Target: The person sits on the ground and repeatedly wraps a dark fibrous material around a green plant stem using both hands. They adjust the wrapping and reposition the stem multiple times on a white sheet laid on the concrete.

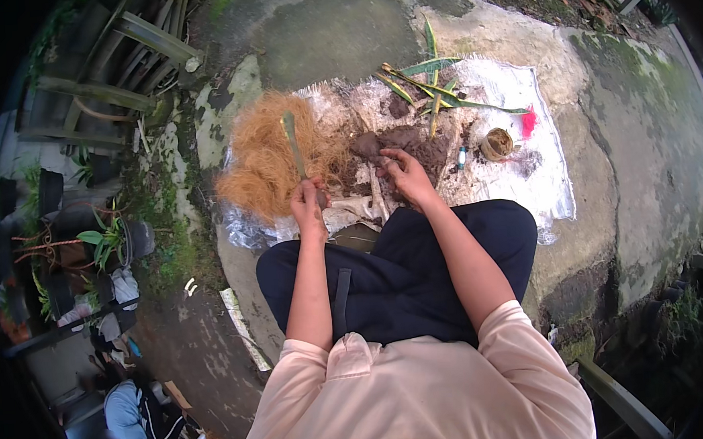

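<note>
My left hand [309, 206] is closed round the lower part of a thick green stem cutting [292, 143], which stands nearly upright before a heap of brown coconut fibre [268, 164]. My right hand [412, 179] reaches over the pile of dark wet soil [423, 147], thumb and fingers apart. Just beyond its fingertips sits a rounded lump of soil [365, 145]; whether they touch it I cannot tell. Farther back lie several yellow-edged snake plant leaves [439, 65]. A round open tub [497, 144] and a small white-and-teal bottle [461, 158] stand right of the soil.
Everything lies on a white woven sack [550, 183] spread over mossy concrete. A bright pink bundle [528, 122] rests near its right edge. Potted plants [115, 238] and stacked wooden beams [155, 42] line the left side. At lower left another person [126, 414] bends down.
</note>
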`<control>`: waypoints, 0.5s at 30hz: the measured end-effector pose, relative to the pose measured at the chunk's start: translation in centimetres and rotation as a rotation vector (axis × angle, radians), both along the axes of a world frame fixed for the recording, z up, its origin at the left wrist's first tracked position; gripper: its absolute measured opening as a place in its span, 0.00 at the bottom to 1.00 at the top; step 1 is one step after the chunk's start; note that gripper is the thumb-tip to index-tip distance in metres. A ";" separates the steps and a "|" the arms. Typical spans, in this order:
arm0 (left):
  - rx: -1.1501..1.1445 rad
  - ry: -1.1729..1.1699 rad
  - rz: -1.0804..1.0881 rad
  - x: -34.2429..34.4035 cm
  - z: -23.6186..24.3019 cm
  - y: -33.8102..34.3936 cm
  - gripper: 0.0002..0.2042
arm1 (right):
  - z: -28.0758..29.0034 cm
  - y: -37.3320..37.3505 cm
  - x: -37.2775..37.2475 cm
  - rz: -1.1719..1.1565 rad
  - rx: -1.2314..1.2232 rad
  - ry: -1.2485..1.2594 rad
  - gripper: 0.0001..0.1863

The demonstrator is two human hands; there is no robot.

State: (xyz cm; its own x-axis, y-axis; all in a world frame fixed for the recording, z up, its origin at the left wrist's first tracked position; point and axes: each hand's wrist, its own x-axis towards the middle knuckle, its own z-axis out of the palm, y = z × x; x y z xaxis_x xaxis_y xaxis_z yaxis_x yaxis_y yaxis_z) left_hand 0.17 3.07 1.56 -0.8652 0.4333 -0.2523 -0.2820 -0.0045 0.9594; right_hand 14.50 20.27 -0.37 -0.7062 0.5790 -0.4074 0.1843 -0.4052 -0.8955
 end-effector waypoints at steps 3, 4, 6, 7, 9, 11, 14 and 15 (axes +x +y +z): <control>0.170 -0.407 0.000 0.5 0.7 0.7 0.29 | 0.0 0.1 -0.1 0.062 0.079 -0.015 0.19; 0.170 -0.426 -0.052 0.4 0.2 0.6 0.30 | 0.4 -0.1 -0.1 0.063 0.062 0.024 0.19; 0.173 -0.465 -0.162 0.2 -0.7 0.7 0.33 | 1.4 -0.7 0.1 0.061 0.031 0.100 0.20; 0.149 -0.464 -0.172 0.4 -1.0 1.1 0.32 | 1.1 -0.8 0.0 0.048 0.067 0.114 0.21; 0.098 -0.462 -0.193 1.0 -1.5 1.8 0.31 | 0.4 -1.0 -0.3 0.020 0.138 0.141 0.22; 0.143 -0.452 -0.278 1.2 -1.6 2.0 0.25 | 0.1 -0.9 -0.3 -0.020 0.142 0.143 0.23; 0.133 -0.395 -0.355 1.8 -1.1 2.6 0.20 | 1.1 -0.9 -0.7 -0.107 0.129 0.194 0.24; 0.120 -0.375 -0.353 2.0 -0.9 2.8 0.20 | 1.4 -0.9 -0.8 -0.140 0.121 0.218 0.25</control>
